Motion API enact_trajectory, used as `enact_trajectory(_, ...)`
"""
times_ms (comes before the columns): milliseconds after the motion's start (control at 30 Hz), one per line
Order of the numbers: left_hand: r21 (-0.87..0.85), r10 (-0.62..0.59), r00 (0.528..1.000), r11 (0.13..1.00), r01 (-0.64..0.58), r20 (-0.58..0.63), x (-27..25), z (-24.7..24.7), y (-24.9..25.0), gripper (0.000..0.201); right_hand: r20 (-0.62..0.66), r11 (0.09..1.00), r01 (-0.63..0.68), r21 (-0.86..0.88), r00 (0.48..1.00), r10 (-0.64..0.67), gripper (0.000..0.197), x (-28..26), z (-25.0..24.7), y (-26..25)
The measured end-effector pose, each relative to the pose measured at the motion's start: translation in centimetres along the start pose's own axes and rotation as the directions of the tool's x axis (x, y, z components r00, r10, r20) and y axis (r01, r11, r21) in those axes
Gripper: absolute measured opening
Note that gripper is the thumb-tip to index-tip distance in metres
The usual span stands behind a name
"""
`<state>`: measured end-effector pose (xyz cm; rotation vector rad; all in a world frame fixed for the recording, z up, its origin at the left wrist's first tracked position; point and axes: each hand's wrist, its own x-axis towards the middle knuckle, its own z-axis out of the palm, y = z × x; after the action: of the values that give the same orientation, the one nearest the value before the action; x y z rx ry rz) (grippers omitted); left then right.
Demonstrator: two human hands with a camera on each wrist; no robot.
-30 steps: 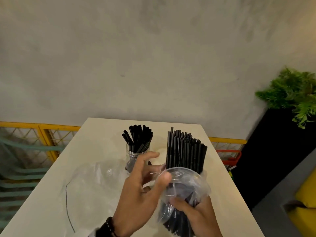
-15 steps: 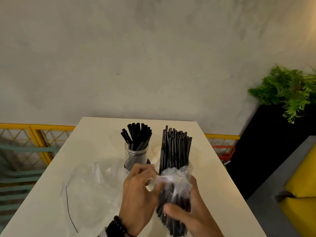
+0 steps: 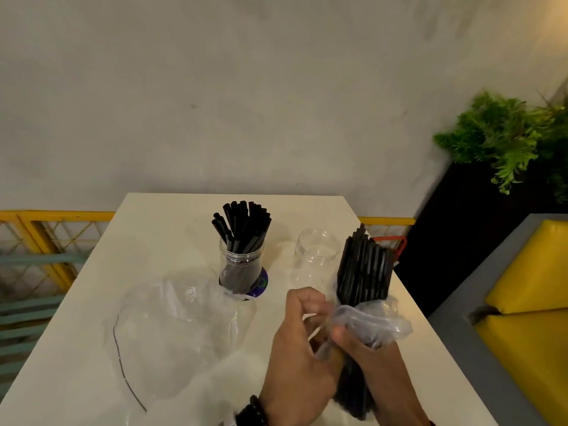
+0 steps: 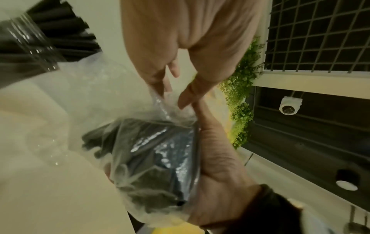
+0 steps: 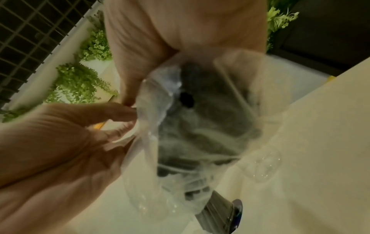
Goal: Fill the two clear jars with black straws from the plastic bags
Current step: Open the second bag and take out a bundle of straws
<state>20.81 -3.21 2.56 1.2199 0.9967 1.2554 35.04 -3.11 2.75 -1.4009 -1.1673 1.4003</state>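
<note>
Nearest of all, the right hand [image 3: 373,361] wraps its grip around the bundle of black straws [image 3: 364,272], low down where the plastic bag [image 3: 368,322] covers them. The left hand [image 3: 302,342] pinches the bag's loose edge between thumb and fingers. A second ago the bundle stood straight up in front of the far jar. Now it leans to the right, and the bag sits bunched lower on it, so more straw shows. That likely means the bag is coming off and the straws can soon go into a jar.

The bag is thin, clear and crinkly, and it shines a little. The straws are long, thin, dull black tubes, packed tight.

To the left, an empty bag [image 3: 172,327] lies flat and wrinkly on the smooth white desk [image 3: 76,318].

Farther off stands the full jar [image 3: 242,265], round and see-through, with black straws fanning out of its top. Just right of it is the empty jar [image 3: 313,262], clear with ridges near its open mouth. It now shows in full and waits for straws.
</note>
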Motion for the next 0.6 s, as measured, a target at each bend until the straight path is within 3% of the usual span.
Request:
enact_trajectory(100, -0.111, -0.058, 0.98, 0.991, 0.08, 0.188, 0.9, -0.1, 0.3, 0.045, 0.01, 0.999, 0.029, 0.02, 1.0, -0.03, 0.09, 1.2, -2.0, 0.5)
enact_trajectory(200, 0.038, -0.082, 0.977, 0.996, 0.076, 0.195, 3.8, -0.9, -0.1, 0.034, -0.032, 0.998, 0.026, -0.066, 0.999, -0.028, 0.076, 2.6, -4.9, 0.6)
enact_trajectory(267, 0.217, -0.054, 0.996, 0.975, 0.037, 0.071, 6.7, -1.3, -0.7, 0.026, -0.051, 0.992, 0.029, -0.123, 0.998, -0.036, 0.062, 3.3, -6.8, 0.2)
enact_trajectory(333, 0.366, -0.046, 0.991, 0.926, 0.09, -0.129, 10.1, -1.6, -2.4, 0.03, -0.039, 0.992, 0.003, -0.128, 0.999, -0.008, 0.046, 4.1, -8.7, 0.4)
enact_trajectory(400, 0.457, -0.087, 0.948, 0.86, 0.228, -0.308, 13.1, -1.6, -4.4, 0.053, 0.005, 0.992, -0.007, -0.129, 1.0, 0.008, 0.035, 4.7, -10.4, 0.9)
enact_trajectory(433, 0.481, -0.102, 0.93, 0.833, 0.274, -0.353, 14.4, -1.4, -5.3, 0.072, 0.011, 0.989, -0.013, -0.148, 1.0, 0.015, 0.039, 5.0, -11.1, 1.1)
enact_trajectory(533, 0.49, -0.138, 0.916, 0.809, 0.324, -0.377, 17.2, 0.0, -7.4, 0.12, 0.079, 0.981, -0.044, -0.189, 0.995, 0.06, 0.07, 6.1, -12.8, 2.3)
enact_trajectory(600, 0.489, -0.138, 0.924, 0.815, 0.311, -0.358, 18.8, 0.7, -8.7, 0.133, 0.084, 0.975, -0.09, -0.203, 0.991, 0.109, 0.084, 6.5, -13.4, 2.9)
